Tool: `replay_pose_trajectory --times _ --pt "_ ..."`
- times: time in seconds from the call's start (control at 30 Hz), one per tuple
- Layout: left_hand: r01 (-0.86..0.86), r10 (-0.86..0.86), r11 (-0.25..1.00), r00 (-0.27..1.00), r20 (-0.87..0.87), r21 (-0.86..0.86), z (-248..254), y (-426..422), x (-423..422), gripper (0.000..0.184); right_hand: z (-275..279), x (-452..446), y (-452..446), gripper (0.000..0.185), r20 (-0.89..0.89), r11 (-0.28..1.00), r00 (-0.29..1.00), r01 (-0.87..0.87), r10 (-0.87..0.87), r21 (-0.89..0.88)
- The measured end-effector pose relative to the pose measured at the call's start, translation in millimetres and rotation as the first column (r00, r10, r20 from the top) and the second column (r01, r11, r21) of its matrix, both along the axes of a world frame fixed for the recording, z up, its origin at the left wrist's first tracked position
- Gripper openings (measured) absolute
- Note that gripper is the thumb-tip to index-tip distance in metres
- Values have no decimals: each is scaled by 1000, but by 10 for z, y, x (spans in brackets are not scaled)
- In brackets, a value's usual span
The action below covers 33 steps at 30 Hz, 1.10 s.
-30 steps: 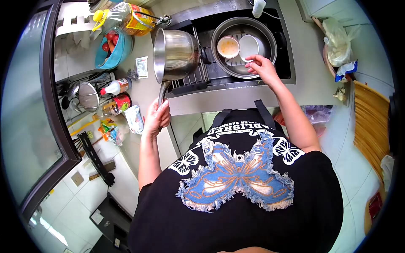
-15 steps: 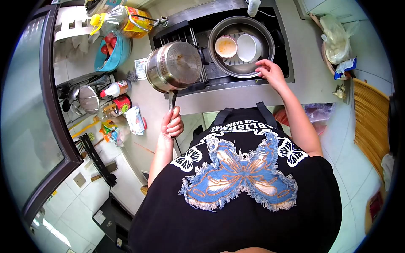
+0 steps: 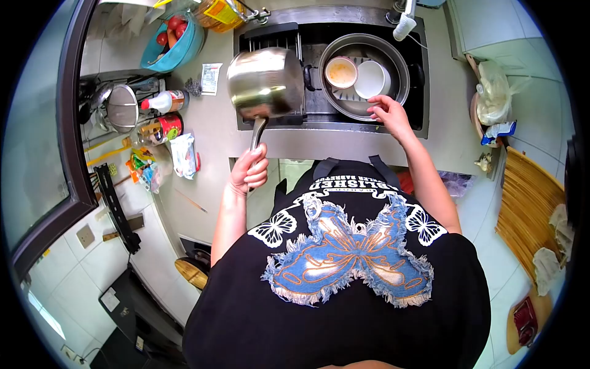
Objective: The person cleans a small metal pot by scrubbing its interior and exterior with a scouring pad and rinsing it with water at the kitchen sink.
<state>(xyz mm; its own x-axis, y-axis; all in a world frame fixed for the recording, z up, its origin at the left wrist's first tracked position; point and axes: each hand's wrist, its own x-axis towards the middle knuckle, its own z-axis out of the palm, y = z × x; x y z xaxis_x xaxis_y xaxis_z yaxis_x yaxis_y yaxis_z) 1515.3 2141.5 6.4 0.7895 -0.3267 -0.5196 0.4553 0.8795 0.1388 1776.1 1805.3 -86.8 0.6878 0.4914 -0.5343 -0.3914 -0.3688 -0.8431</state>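
Observation:
My left hand (image 3: 249, 168) is wrapped round the handle of a steel saucepan (image 3: 265, 83), which is tipped on its side over the left part of the black sink. My right hand (image 3: 388, 115) hovers at the near right rim of a large round pot (image 3: 364, 43), fingers apart and holding nothing. Inside that pot a bowl with orange-tinged contents (image 3: 341, 72) stands left of a white bowl (image 3: 371, 79), on a slotted rack. The inside of the saucepan is hidden.
A faucet (image 3: 404, 26) stands behind the sink (image 3: 421, 126). On the left are a blue basket of vegetables (image 3: 187, 48), a red-capped bottle (image 3: 166, 101), a strainer (image 3: 122, 109) and a white packet (image 3: 183, 156). A plastic bag (image 3: 493, 95) hangs at the right.
The saucepan has swung in my left hand, its base turning first towards the camera and then away to the right. My right hand has drawn back slightly from the white bowl. The view has shifted.

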Motion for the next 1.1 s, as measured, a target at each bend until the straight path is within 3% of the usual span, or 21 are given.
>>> replay_pose_trajectory --times 0.03,0.07,0.1,0.13,0.17,0.23,0.3,0.37,0.43,0.5,0.6,0.63,0.67,0.7,0.77,0.83,0.87,0.9,0.97,1.0,1.1 --pt "-16 16 1000 1000 3 -4 119 -49 92 24 42 16 28 25 -19 1000 1000 -8 8 -4" --pt "134 -107 888 991 -86 440 214 -163 212 21 63 44 30 26 -40 1000 999 -14 14 -4" --pt "283 -174 574 959 -224 769 275 -228 306 20 98 55 69 27 -59 1000 998 -19 19 -7" --pt "357 -204 381 932 -299 853 290 -268 372 23 118 70 116 27 -58 1000 998 -29 28 -9" --pt "353 -197 388 934 -298 851 198 -318 361 23 131 89 164 35 -116 997 993 -7 16 72" --pt "162 -304 -252 923 -237 954 34 -408 373 26 345 82 334 43 -169 990 986 23 1 142" --pt "264 -257 -299 903 -344 917 63 -544 397 25 664 40 499 63 -367 961 929 143 -49 235" --pt "209 -246 -370 918 -313 905 -4 -613 387 25 613 60 551 65 -376 961 925 143 -45 236" --pt "214 -240 -343 922 -305 915 13 -741 468 25 556 67 542 65 -234 993 969 -51 76 110" --pt "221 -232 -307 926 -298 926 25 -773 506 26 420 76 569 56 -243 993 969 -24 51 112" --pt "100 -301 -294 934 -191 951 36 -746 600 25 284 72 600 33 -100 993 993 78 -69 84" --pt "253 -332 50 916 -223 966 89 -694 673 25 250 85 599 33 -98 993 993 79 -70 82" --pt "385 -373 382 896 -241 840 114 -656 731 25 209 103 603 31 -68 991 991 119 -116 55" --pt "353 -391 582 911 -129 732 148 -653 797 26 189 120 595 30 -36 986 986 162 -161 29" --pt "330 -340 803 938 -74 496 272 -696 942 21 143 116 564 27 -36 982 981 190 -190 13" --pt "319 -316 834 945 -84 450 305 -702 1045 20 102 161 554 26 -48 975 974 221 -221 -11" --pt "306 -292 864 951 -97 399 315 -721 1130 20 111 222 490 31 -54 988 987 152 -153 -34" --pt "323 -294 836 946 -135 443 320 -738 1190 22 166 322 430 41 -131 996 988 70 -77 -58" --pt "315 -283 854 949 -138 415 227 -798 1290 20 192 603 234 46 -284 997 956 73 -71 -5" --pt "313 -283 867 950 -133 387 195 -808 1342 18 153 796 144 47 -268 989 952 141 -145 -33" --pt "357 -344 862 933 -102 359 110 -894 1516 20 -351 1668 -244 19 110 919 914 394 -390 -21"
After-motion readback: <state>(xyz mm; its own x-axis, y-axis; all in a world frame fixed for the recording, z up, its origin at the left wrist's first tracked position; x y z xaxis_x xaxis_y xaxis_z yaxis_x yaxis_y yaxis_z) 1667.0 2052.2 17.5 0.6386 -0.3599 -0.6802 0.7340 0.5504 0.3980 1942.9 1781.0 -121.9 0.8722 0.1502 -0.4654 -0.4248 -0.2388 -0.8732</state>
